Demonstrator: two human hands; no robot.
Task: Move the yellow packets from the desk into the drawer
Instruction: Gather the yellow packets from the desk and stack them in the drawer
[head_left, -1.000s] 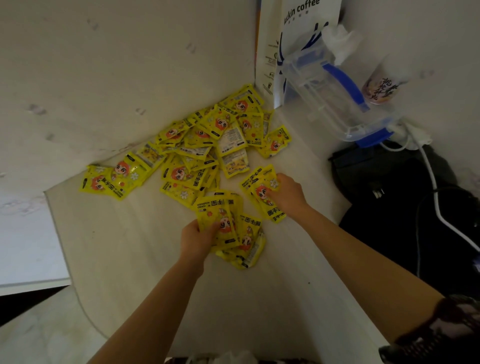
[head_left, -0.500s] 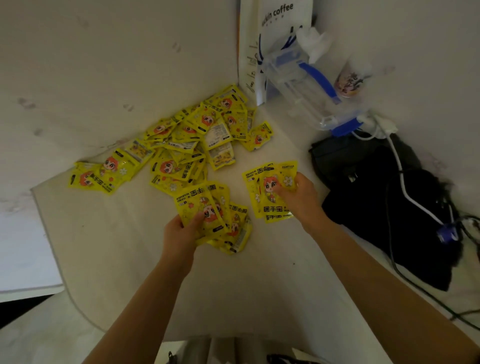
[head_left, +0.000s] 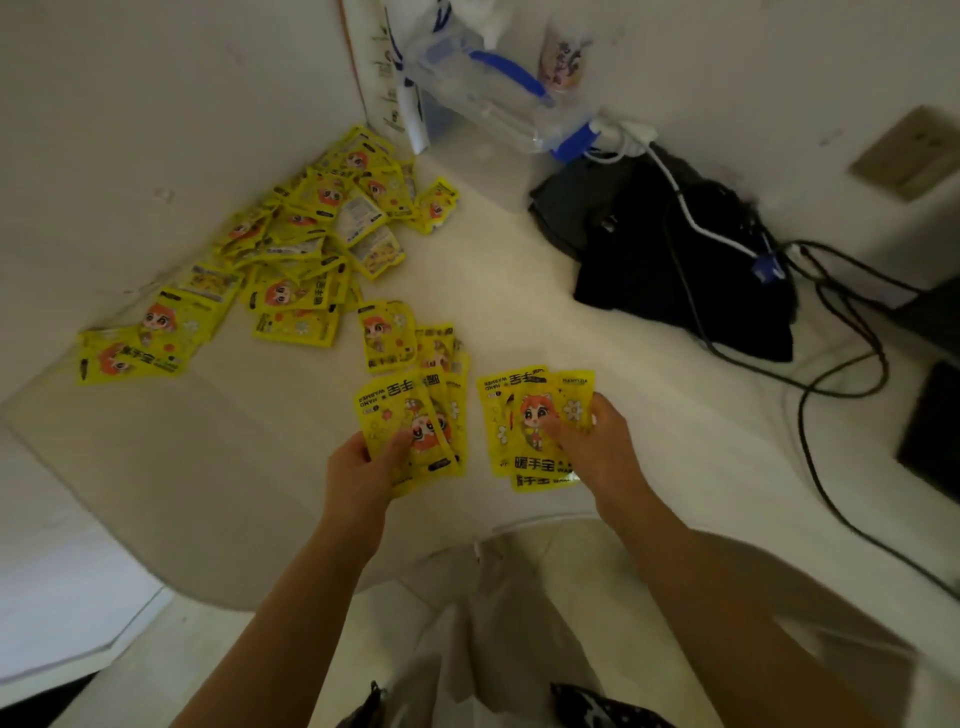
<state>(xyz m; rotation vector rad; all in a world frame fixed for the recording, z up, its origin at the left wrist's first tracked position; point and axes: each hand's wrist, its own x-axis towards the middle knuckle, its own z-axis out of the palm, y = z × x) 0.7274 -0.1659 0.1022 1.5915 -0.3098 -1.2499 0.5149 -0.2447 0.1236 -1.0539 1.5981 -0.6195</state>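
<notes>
The left hand (head_left: 358, 467) holds a fan of flat yellow plastic packets (head_left: 410, 415). The right hand (head_left: 597, 441) holds another bunch (head_left: 535, 421). More packets (head_left: 311, 249) lie past the left hand, which is nearer. No drawer shows.

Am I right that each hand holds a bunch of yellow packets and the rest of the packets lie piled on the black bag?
Not quite. The head view shows the left hand and right hand each holding yellow packets, but the rest of the packets lie on the desk by the wall; the black bag is apart.
</notes>
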